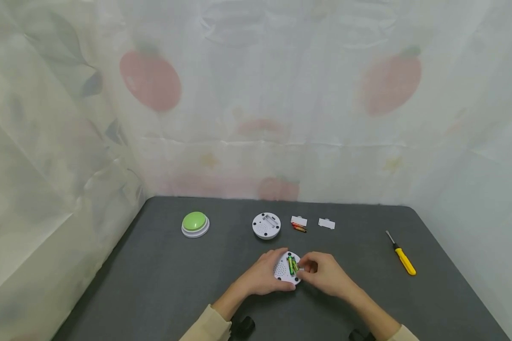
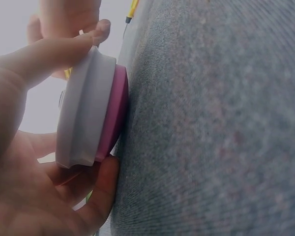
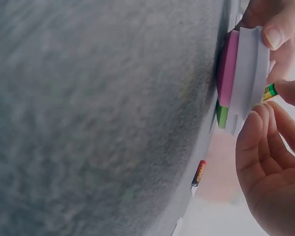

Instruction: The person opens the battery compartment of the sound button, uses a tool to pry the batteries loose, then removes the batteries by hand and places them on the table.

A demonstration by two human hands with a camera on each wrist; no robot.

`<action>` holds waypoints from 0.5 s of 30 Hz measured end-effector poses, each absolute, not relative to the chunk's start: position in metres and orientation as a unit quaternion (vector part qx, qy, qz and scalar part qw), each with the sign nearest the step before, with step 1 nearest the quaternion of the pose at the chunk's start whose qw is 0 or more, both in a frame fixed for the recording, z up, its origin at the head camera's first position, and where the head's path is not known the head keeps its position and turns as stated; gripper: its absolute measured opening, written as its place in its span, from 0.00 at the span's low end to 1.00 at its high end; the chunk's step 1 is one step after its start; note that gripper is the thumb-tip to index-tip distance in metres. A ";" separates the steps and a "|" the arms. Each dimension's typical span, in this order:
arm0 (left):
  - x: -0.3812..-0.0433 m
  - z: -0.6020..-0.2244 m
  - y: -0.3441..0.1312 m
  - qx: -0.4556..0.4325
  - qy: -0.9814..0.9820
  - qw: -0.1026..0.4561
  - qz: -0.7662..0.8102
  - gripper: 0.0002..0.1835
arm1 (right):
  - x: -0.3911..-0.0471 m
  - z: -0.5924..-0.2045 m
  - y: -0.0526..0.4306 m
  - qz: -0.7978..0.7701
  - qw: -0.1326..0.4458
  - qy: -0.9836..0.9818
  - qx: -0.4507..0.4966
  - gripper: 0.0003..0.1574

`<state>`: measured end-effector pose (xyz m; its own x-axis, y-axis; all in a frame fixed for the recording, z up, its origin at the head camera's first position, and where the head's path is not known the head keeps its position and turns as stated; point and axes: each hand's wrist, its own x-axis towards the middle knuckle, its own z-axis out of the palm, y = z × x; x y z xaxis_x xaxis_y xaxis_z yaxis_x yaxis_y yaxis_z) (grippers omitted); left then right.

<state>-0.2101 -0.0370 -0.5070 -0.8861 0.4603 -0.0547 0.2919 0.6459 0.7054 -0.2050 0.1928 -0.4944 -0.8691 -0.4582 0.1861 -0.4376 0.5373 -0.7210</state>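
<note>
A round white push-button buzzer (image 1: 280,271) with a pink cap (image 2: 116,105) lies pink side down, its speaker-holed base facing up. My left hand (image 1: 262,275) grips it by the rim, thumb on the near side and fingers round the far side. Two green batteries (image 1: 290,266) show in the open slot of the base, one of them tilted. At that slot, the thumb and fingers of my right hand (image 1: 324,272) pinch the end of a green battery (image 3: 270,92), which sticks up from the base.
Behind my hands, a second white buzzer (image 1: 262,230) lies base up with its battery slot bare. Beside it are red batteries (image 1: 299,227) and two white covers (image 1: 299,220) (image 1: 326,223). A green-capped buzzer (image 1: 194,221) stands back left; a yellow screwdriver (image 1: 405,262) lies right.
</note>
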 end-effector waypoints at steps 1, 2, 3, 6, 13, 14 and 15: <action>-0.210 -0.507 -0.037 0.209 0.900 0.115 0.365 0.51 | -0.205 -0.493 0.192 -0.409 0.011 0.876 -0.253 0.06; -0.210 -0.507 -0.037 0.209 0.900 0.114 0.365 0.51 | -0.204 -0.492 0.191 -0.411 0.009 0.877 -0.250 0.05; -0.210 -0.507 -0.037 0.209 0.900 0.113 0.365 0.51 | -0.204 -0.491 0.190 -0.411 0.005 0.878 -0.247 0.05; -0.210 -0.507 -0.037 0.208 0.900 0.113 0.365 0.51 | -0.204 -0.488 0.187 -0.408 -0.001 0.884 -0.229 0.05; -0.210 -0.509 -0.037 0.208 0.901 0.113 0.364 0.52 | -0.206 -0.484 0.189 -0.405 -0.027 0.894 -0.189 0.08; -0.210 -0.509 -0.037 0.208 0.901 0.112 0.364 0.52 | -0.207 -0.484 0.190 -0.408 -0.028 0.894 -0.186 0.08; -0.210 -0.509 -0.037 0.208 0.901 0.111 0.363 0.52 | -0.207 -0.485 0.191 -0.411 -0.027 0.893 -0.182 0.08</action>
